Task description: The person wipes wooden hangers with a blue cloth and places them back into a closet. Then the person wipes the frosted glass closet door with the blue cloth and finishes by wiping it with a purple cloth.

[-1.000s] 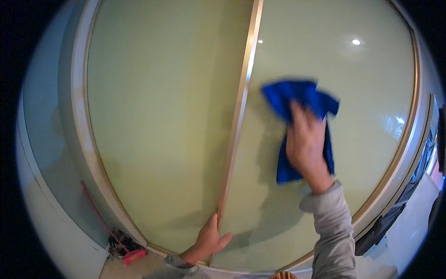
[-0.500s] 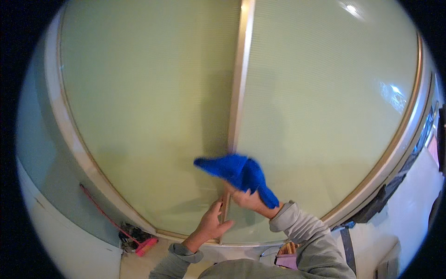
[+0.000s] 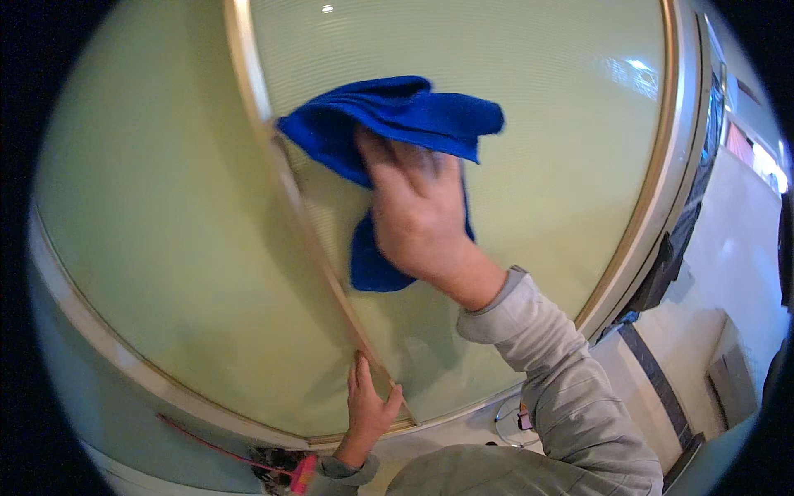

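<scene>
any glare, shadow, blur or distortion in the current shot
Head view: the fisheye curves the metal frame at right, and the corners go black; head view: bright reflections show high on the pale green panel, with a soft shadow below the blue cloth; head view: the right hand's fingers look slightly blurred.

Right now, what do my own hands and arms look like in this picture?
Your right hand and left hand are both bare, with no gloves. The right sleeve is long, grey, loose and creased, with a wide cuff at the wrist. The left sleeve is grey too, showing only near the wrist.
</scene>
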Demonstrator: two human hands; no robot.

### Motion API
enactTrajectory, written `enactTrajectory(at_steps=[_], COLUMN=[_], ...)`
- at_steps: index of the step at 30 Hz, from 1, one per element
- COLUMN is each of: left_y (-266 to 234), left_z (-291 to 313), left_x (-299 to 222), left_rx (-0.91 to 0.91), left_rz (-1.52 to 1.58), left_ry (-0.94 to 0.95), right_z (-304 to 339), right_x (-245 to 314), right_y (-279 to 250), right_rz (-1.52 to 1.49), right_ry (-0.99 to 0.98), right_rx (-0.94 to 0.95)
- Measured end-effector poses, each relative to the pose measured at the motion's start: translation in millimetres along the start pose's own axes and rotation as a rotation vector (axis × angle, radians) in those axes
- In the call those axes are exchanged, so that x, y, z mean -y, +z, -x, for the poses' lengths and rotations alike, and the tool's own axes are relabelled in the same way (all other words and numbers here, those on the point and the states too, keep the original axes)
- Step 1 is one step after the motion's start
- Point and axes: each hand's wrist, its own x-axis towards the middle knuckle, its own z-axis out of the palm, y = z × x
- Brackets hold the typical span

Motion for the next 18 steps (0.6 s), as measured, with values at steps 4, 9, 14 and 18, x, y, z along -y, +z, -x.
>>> enactTrajectory(at_steps=[4,9,14,18], left_y=[-1.7,-4.3,-0.7,-27.9], left_z=[-26.6,-45.6,-112.9,-166.8], left_x=[-48.3,-60.7,-111.2,-174.2], left_rx=[-0.273,-0.427,-0.421,-0.468], left_rz=[-0.086,-0.267,-0.38,-0.617], left_ry=[0.18,0.52,0.805,0.704], right_z=[61.8,138.9,72.0,-30.9], right_x=[20.1,22.4,-32.9,-58.3], right_y=[0.5,-14.0,-23.8,-31.0], right_rz=[-0.165,-0.384,-0.171,-0.039], right_ry=[-0.082,-0.107,-0.121,-0.036], right_rx=[0.227,0.333,0.284,0.035])
